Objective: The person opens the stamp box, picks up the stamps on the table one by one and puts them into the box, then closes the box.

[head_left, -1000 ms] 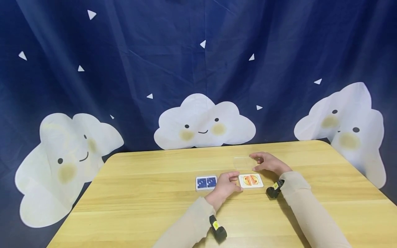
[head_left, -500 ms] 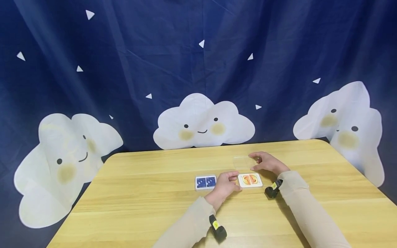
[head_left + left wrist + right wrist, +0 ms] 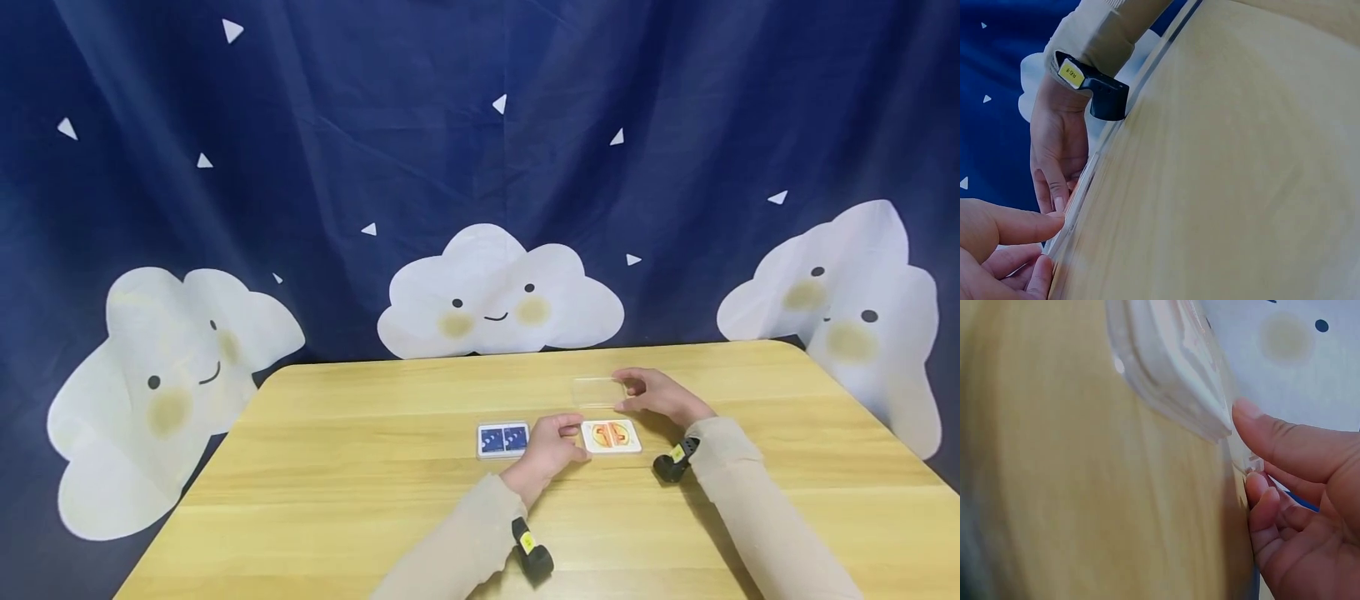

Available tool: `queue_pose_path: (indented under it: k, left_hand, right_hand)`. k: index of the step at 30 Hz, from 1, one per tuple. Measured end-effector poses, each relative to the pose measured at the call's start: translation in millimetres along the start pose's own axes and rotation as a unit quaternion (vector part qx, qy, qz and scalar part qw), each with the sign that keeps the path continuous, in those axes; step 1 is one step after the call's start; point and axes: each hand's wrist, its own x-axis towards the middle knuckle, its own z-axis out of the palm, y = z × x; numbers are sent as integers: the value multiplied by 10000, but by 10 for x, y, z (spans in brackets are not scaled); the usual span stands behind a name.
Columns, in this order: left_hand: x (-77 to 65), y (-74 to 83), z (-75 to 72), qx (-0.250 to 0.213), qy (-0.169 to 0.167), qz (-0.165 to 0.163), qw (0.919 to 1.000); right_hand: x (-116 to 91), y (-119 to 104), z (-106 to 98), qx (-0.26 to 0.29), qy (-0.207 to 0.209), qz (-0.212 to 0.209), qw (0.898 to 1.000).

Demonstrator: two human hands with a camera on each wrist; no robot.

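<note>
My left hand (image 3: pixel 549 452) grips the left edge of a clear plastic card case (image 3: pixel 612 437), with thumb and fingers at its near and far corners. A white card with a round orange and yellow picture lies face up in this case. Just behind it, my right hand (image 3: pixel 662 395) holds the right end of a clear plastic lid (image 3: pixel 596 392) between thumb and fingers, close to the tabletop. In the right wrist view the thumb (image 3: pixel 1291 444) and curled fingers are at the lid's edge. Both hands (image 3: pixel 1004 240) (image 3: pixel 1060 147) show in the left wrist view.
A second clear case (image 3: pixel 502 440) with dark blue moon-patterned cards lies left of my left hand. Everything rests on a light wooden table (image 3: pixel 337 500). Behind its far edge hangs a blue curtain (image 3: pixel 420 125) with clouds.
The head view has shifted slightly. Both hands keep their places at the card case and the lid, with no clear movement of either.
</note>
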Motion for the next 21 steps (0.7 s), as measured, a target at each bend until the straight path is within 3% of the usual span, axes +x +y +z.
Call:
queue_pose_path:
  k: [13,21]
  left_hand:
    - [-8,11,-49,116,32,82,9999]
    - [-2,-19,-12,72,10,163,9998]
  right_hand:
    - [-7,39,-6,450,-89,-318,9984]
    - [-97,41,-37,407,-182,-316,9985]
